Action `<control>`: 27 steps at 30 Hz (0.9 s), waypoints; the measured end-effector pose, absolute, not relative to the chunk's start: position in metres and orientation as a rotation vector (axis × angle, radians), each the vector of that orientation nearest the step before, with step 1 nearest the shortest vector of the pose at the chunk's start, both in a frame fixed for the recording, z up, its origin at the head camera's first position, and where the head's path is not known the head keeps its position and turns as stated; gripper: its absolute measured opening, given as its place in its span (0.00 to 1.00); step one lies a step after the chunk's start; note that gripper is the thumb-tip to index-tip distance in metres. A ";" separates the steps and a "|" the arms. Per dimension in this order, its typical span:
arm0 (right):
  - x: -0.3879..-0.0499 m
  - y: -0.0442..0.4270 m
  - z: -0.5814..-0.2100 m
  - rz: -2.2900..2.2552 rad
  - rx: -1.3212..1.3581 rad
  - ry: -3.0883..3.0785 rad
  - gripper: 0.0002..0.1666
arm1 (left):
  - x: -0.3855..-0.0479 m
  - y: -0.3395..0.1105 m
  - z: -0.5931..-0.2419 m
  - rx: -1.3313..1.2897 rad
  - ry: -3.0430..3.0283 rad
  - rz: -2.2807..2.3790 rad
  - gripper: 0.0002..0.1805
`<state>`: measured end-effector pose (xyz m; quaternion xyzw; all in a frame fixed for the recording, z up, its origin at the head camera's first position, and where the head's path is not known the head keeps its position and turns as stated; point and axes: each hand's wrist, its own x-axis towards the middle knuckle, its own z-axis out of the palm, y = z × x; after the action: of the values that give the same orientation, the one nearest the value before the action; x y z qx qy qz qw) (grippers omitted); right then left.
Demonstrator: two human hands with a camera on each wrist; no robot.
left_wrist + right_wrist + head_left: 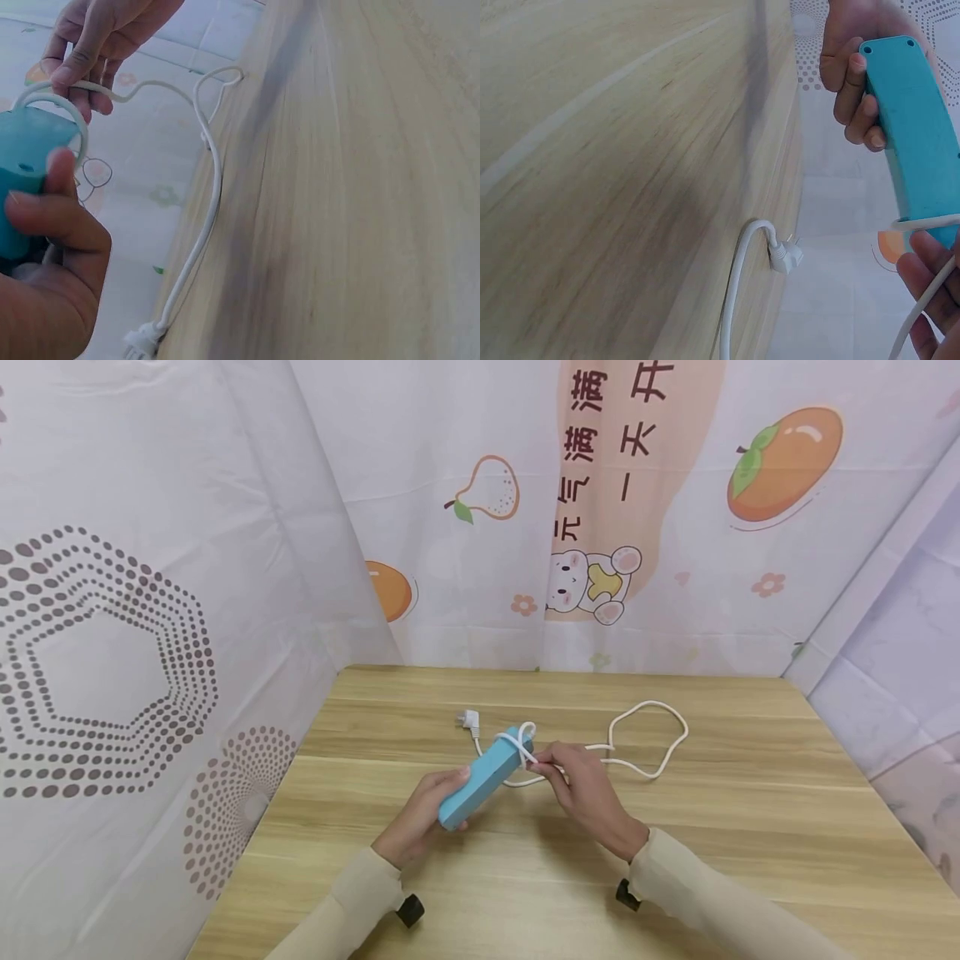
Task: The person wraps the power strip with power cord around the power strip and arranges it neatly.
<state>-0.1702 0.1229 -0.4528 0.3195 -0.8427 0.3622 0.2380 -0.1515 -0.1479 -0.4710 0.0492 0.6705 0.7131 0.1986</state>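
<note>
A light-blue power strip is tilted over the table, its lower end gripped by my left hand. Its white cord loops around the strip's far end, as the right wrist view also shows on the blue casing. Close to that end, my right hand pinches the cord between thumb and fingers. From there the cord runs to a wide loop on the table at the right. The white plug lies on the table just beyond the strip; the left wrist view shows the plug low down.
The wooden table reaches back to a white printed curtain. Another patterned curtain hangs along the left edge, and a pale one along the right. A small black device sits under the left sleeve.
</note>
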 end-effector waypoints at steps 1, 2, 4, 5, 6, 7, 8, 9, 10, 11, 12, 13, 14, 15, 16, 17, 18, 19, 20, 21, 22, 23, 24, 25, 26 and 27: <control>-0.171 0.123 -0.453 0.994 0.883 -2.309 0.08 | -0.152 -0.149 -0.471 0.147 1.864 1.998 0.39; -0.171 0.123 -0.454 0.994 0.891 -2.309 0.08 | -0.152 -0.149 -0.472 0.157 1.852 2.001 0.39; -0.172 0.123 -0.456 0.989 0.912 -2.307 0.08 | -0.152 -0.151 -0.471 0.179 1.826 2.009 0.40; -0.172 0.124 -0.457 0.983 0.921 -2.302 0.08 | -0.152 -0.151 -0.471 0.188 1.818 2.009 0.40; -0.172 0.124 -0.458 0.978 0.934 -2.293 0.09 | -0.152 -0.152 -0.470 0.197 1.809 2.007 0.39; -0.172 0.124 -0.459 0.973 0.946 -2.283 0.09 | -0.151 -0.152 -0.470 0.209 1.802 2.003 0.39; -0.173 0.125 -0.460 0.966 0.959 -2.270 0.09 | -0.151 -0.153 -0.470 0.220 1.789 2.001 0.38; -0.173 0.125 -0.461 0.960 0.974 -2.254 0.09 | -0.151 -0.153 -0.470 0.231 1.775 1.999 0.37; -0.174 0.125 -0.461 0.959 0.989 -2.237 0.10 | -0.151 -0.153 -0.469 0.241 1.759 1.998 0.36; -0.174 0.125 -0.462 0.957 1.002 -2.225 0.10 | -0.151 -0.153 -0.469 0.246 1.739 2.001 0.36; -0.175 0.125 -0.463 0.959 1.017 -2.212 0.10 | -0.150 -0.153 -0.469 0.255 1.718 2.006 0.36; -0.175 0.125 -0.464 0.960 1.026 -2.203 0.11 | -0.150 -0.153 -0.468 0.269 1.699 2.010 0.36; -0.175 0.125 -0.465 0.963 1.035 -2.195 0.11 | -0.150 -0.153 -0.468 0.282 1.682 2.012 0.36; -0.175 0.125 -0.466 0.966 1.043 -2.187 0.10 | -0.150 -0.153 -0.467 0.296 1.668 2.012 0.36; -0.176 0.125 -0.468 0.966 1.051 -2.182 0.10 | -0.150 -0.153 -0.466 0.312 1.653 2.010 0.37; -0.176 0.125 -0.469 0.963 1.059 -2.174 0.09 | -0.150 -0.154 -0.466 0.327 1.647 2.002 0.37; -0.176 0.125 -0.470 0.963 1.071 -2.163 0.09 | -0.149 -0.154 -0.465 0.349 1.641 1.992 0.37; -0.176 0.126 -0.471 0.959 1.083 -2.154 0.09 | -0.149 -0.155 -0.465 0.375 1.635 1.980 0.36; -0.176 0.126 -0.472 0.957 1.101 -2.145 0.09 | -0.149 -0.156 -0.464 0.389 1.630 1.970 0.35; -0.177 0.127 -0.472 0.962 1.125 -2.138 0.09 | -0.149 -0.157 -0.464 0.404 1.625 1.962 0.33; -0.177 0.128 -0.473 0.962 1.154 -2.131 0.10 | -0.149 -0.158 -0.464 0.414 1.620 1.954 0.30; -0.178 0.129 -0.474 0.974 1.190 -2.124 0.10 | -0.149 -0.160 -0.463 0.431 1.620 1.948 0.27; -0.178 0.131 -0.474 0.984 1.229 -2.127 0.11 | -0.149 -0.161 -0.463 0.461 1.618 1.941 0.24; -0.179 0.133 -0.475 0.995 1.270 -2.132 0.11 | -0.150 -0.161 -0.463 0.496 1.620 1.930 0.20; -0.179 0.136 -0.476 0.999 1.313 -2.139 0.11 | -0.150 -0.162 -0.462 0.526 1.621 1.916 0.17; -0.180 0.138 -0.477 0.995 1.353 -2.148 0.11 | -0.150 -0.162 -0.461 0.568 1.623 1.899 0.15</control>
<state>-0.1795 0.1383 -0.4768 0.4854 -0.7710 0.3571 0.2059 -0.1505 -0.1617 -0.4609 0.2126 0.6072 0.7103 0.2856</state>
